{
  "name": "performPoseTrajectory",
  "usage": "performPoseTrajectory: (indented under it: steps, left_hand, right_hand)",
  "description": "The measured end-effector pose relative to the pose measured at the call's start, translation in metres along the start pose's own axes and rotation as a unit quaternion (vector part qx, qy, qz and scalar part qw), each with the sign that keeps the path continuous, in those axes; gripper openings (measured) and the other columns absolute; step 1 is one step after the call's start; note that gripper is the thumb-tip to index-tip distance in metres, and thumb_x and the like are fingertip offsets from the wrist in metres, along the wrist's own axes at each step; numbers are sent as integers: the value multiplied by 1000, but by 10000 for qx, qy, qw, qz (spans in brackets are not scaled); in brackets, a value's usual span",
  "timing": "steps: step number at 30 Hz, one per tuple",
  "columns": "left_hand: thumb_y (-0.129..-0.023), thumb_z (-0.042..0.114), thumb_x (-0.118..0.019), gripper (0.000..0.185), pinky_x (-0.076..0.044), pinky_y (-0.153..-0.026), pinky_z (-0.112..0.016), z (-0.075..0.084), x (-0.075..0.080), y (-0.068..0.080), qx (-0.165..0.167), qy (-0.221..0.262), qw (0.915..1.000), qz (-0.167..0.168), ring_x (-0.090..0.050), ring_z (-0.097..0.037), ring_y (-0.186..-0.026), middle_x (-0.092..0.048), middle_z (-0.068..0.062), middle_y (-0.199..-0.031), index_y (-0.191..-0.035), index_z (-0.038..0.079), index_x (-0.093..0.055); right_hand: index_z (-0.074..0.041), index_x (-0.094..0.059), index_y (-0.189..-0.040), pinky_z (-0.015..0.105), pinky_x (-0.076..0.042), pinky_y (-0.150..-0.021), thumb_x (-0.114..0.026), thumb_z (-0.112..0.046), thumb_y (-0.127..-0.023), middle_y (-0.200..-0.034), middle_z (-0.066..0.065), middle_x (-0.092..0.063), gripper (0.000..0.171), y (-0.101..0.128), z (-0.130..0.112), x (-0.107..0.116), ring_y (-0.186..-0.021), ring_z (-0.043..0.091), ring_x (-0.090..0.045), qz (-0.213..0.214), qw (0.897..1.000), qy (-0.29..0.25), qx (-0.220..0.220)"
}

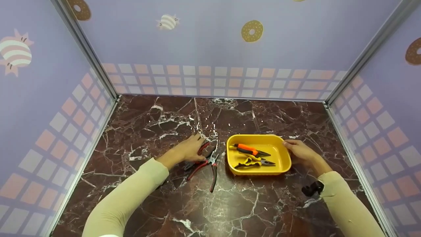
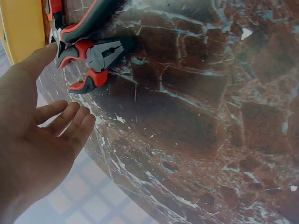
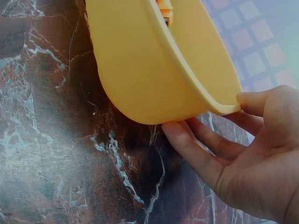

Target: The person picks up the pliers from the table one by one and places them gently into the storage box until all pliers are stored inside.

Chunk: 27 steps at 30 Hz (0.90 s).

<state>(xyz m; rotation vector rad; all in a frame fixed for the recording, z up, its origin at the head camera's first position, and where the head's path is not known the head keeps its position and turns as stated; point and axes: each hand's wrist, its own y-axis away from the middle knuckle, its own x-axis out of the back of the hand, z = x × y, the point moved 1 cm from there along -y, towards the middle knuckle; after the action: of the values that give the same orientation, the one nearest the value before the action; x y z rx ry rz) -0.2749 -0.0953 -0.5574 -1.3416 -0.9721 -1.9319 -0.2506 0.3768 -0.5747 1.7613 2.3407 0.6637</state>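
My right hand [image 1: 301, 151] grips the right end of a yellow plastic basin [image 1: 280, 159], thumb over the rim and fingers underneath, as the right wrist view shows. In the basin lie orange-and-black pliers [image 1: 247, 150] and yellow-and-black needle-nose pliers [image 1: 251, 163]. Left of the basin, my left hand [image 1: 188, 150] is low over two red-and-black pliers, its fingers loosely extended. One of these, the spread-handled pliers [image 1: 213, 160], lies by the thumb. The other, the blunt-nosed pliers [image 2: 103, 56], lies partly under the hand in the head view.
The tabletop [image 1: 158, 207] is dark red-brown marble pattern with white veins. Lilac panels with printed sweets and checks stand at the back [image 1: 210, 39], left [image 1: 36, 108] and right [image 1: 391, 108]. A black strap device [image 1: 312, 188] sits on the right wrist.
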Motion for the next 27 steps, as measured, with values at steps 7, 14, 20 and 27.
performPoseTrajectory:
  steps: [7,14,20,27]
  left_hand:
    - [-90,49,-81,84,-49,-110,-56,-1,-7,0,-11,-29,9999,156,-45,-47,-142,-43,-23,-154,-151,-1,-50]
    - [-91,41,-80,71,-53,-105,-52,1,-7,1,-62,-18,9997,253,-53,-42,-131,-50,-19,-138,-142,-1,-56]
    - [-89,33,-79,57,-53,-102,-48,0,-13,0,-237,-18,9986,468,-57,-40,-118,-53,-18,-127,-131,-1,-62]
    - [-84,31,-83,58,-54,-99,-49,-2,-13,-3,-259,-5,9986,459,-56,-39,-117,-51,-17,-128,-128,-1,-62]
  right_hand:
    - [7,-46,-153,51,-62,-89,-44,-27,-116,-134,28,-61,50,0,-1,-1,-110,28,-68,0,10000,-6,-57]
    - [6,-44,-155,53,-61,-90,-43,-27,-116,-139,31,-59,51,1,0,0,-113,31,-68,-51,9999,67,-66]
    - [6,-46,-154,52,-62,-89,-43,-27,-116,-136,29,-62,51,-1,1,1,-112,30,-69,-12,9999,139,-69]
    - [5,-48,-153,52,-62,-90,-43,-29,-116,-137,28,-61,50,-2,1,0,-113,30,-68,-15,9999,31,-108]
